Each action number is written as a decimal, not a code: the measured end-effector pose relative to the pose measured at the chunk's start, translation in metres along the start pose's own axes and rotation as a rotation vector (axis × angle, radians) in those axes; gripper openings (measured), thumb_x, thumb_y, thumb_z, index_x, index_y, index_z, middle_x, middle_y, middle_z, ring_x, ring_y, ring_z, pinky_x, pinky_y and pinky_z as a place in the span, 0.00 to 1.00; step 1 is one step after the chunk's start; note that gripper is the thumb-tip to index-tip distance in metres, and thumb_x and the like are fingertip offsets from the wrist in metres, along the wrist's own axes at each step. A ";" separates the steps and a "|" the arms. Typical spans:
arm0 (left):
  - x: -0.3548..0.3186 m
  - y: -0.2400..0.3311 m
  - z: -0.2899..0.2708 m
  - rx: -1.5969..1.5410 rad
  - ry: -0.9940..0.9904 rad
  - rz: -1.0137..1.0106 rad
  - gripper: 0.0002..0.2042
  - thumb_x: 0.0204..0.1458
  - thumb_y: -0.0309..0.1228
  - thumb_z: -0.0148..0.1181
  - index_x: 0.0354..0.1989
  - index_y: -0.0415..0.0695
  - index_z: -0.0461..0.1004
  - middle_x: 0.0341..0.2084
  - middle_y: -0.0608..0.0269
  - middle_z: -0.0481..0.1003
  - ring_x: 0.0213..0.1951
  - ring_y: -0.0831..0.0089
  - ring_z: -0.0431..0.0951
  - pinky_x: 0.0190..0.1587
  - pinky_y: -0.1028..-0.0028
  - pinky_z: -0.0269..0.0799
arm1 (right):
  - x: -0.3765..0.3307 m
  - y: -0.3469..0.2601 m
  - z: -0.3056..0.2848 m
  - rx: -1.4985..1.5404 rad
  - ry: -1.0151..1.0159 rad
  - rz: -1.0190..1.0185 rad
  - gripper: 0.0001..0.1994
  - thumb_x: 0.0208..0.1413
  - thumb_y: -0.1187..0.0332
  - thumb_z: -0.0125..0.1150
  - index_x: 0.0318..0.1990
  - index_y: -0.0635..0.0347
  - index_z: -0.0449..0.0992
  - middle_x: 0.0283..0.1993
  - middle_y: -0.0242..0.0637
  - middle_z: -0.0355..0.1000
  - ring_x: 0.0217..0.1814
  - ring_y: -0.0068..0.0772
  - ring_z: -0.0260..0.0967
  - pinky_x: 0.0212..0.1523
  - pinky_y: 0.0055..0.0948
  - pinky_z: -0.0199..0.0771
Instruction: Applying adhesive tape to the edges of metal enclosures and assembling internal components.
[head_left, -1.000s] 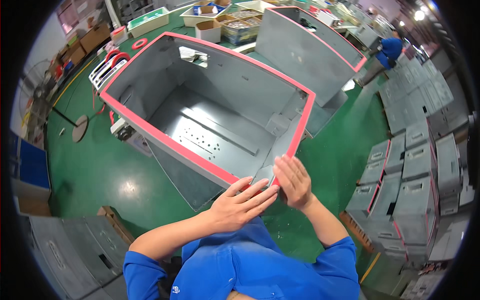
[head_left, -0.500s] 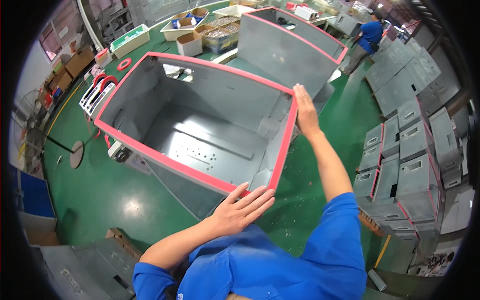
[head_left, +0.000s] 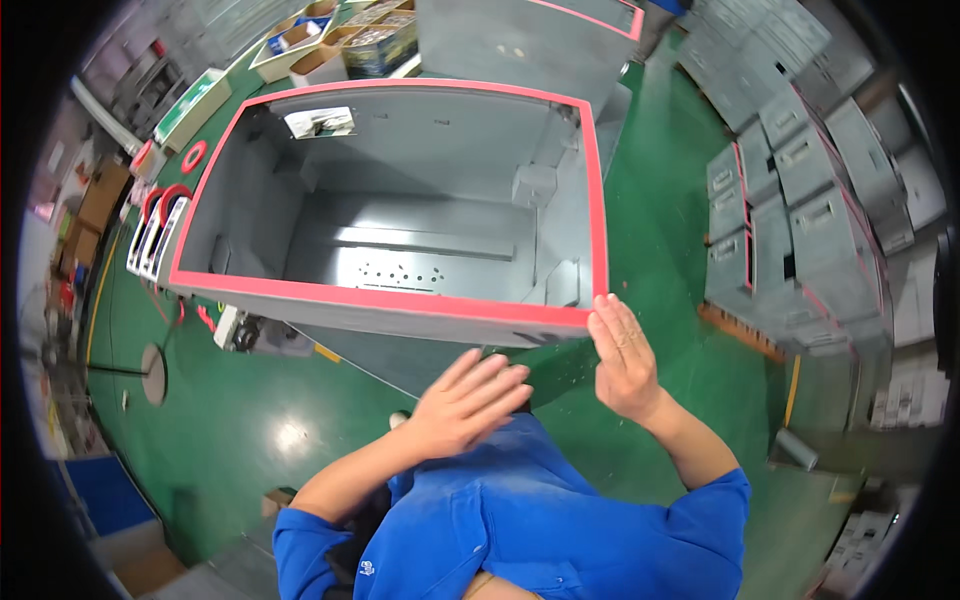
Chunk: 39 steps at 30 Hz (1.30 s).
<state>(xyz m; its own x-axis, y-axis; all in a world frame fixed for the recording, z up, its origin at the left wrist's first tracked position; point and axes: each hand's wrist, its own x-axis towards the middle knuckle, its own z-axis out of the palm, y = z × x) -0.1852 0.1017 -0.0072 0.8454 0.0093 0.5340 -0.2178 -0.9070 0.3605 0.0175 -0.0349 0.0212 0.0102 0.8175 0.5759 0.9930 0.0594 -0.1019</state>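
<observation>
A large grey metal cabinet shell (head_left: 440, 150) lies with its open side up in front of me. Red tape (head_left: 400, 299) runs along its rim. Several small holes show in its floor, and a cutout is in the far wall. My right hand (head_left: 627, 362) touches the near right corner with its fingertips, fingers stretched out and nothing held. Just off the near wall is my left hand (head_left: 468, 405), fingers spread, holding nothing and apart from the shell. Part of the left hand's palm side is hidden from me.
Another grey shell (head_left: 510, 45) with red edging stands behind. Tape rolls on a white dispenser (head_left: 160, 235) are at the left. Stacked grey cabinets (head_left: 780, 200) line the right side. Boxes of parts (head_left: 380, 45) sit at the back, and a round stand base (head_left: 153, 373) is on the floor.
My right hand has come from the far right corner to the near right one. My left hand has left the near rim. The shell now sits squarer and higher in view.
</observation>
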 end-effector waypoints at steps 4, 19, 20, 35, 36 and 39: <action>-0.078 -0.032 -0.063 0.022 0.128 -0.144 0.23 0.38 0.23 0.57 0.47 0.41 0.65 0.47 0.51 0.65 0.52 0.51 0.61 0.52 0.57 0.57 | -0.007 -0.039 -0.002 -0.152 0.025 0.162 0.21 0.41 0.83 0.41 0.47 0.76 0.62 0.51 0.55 0.60 0.55 0.52 0.57 0.54 0.41 0.58; -0.165 -0.179 -0.191 -0.161 0.881 -0.686 0.22 0.55 0.28 0.41 0.58 0.38 0.49 0.56 0.53 0.52 0.58 0.68 0.52 0.58 0.71 0.45 | 0.034 -0.084 -0.012 -0.213 -0.162 0.546 0.26 0.50 0.63 0.49 0.53 0.70 0.56 0.56 0.51 0.54 0.60 0.46 0.49 0.58 0.35 0.51; -0.156 -0.178 -0.190 -0.313 0.944 -0.676 0.22 0.55 0.29 0.41 0.58 0.39 0.48 0.56 0.52 0.52 0.58 0.66 0.52 0.58 0.71 0.45 | 0.041 -0.078 -0.014 -0.185 -0.195 0.563 0.26 0.50 0.62 0.48 0.54 0.70 0.55 0.57 0.52 0.53 0.61 0.46 0.48 0.58 0.35 0.50; -0.150 -0.198 -0.187 -0.373 1.046 -0.771 0.26 0.56 0.41 0.38 0.57 0.36 0.46 0.54 0.54 0.53 0.57 0.68 0.52 0.58 0.71 0.44 | 0.178 0.156 0.085 -0.035 -0.266 0.654 0.34 0.55 0.49 0.38 0.59 0.69 0.42 0.63 0.51 0.38 0.66 0.44 0.34 0.62 0.32 0.38; -0.152 -0.201 -0.189 -0.411 1.025 -0.777 0.26 0.55 0.42 0.37 0.57 0.36 0.47 0.54 0.54 0.54 0.57 0.68 0.53 0.57 0.71 0.46 | 0.184 0.162 0.088 -0.047 -0.276 0.678 0.34 0.55 0.49 0.38 0.59 0.69 0.43 0.63 0.51 0.38 0.66 0.43 0.34 0.62 0.32 0.38; -0.148 -0.210 -0.198 -0.481 0.983 -0.830 0.26 0.55 0.44 0.37 0.54 0.34 0.52 0.51 0.54 0.59 0.54 0.68 0.57 0.55 0.72 0.48 | 0.179 0.158 0.088 -0.057 -0.265 0.690 0.34 0.55 0.50 0.39 0.59 0.69 0.41 0.64 0.50 0.36 0.66 0.43 0.33 0.62 0.32 0.37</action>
<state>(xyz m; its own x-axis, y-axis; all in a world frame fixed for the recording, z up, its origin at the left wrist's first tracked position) -0.3609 0.3745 -0.0107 0.1629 0.9466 0.2781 -0.1384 -0.2572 0.9564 0.1662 0.1710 0.0368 0.6122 0.7699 0.1800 0.7760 -0.5414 -0.3234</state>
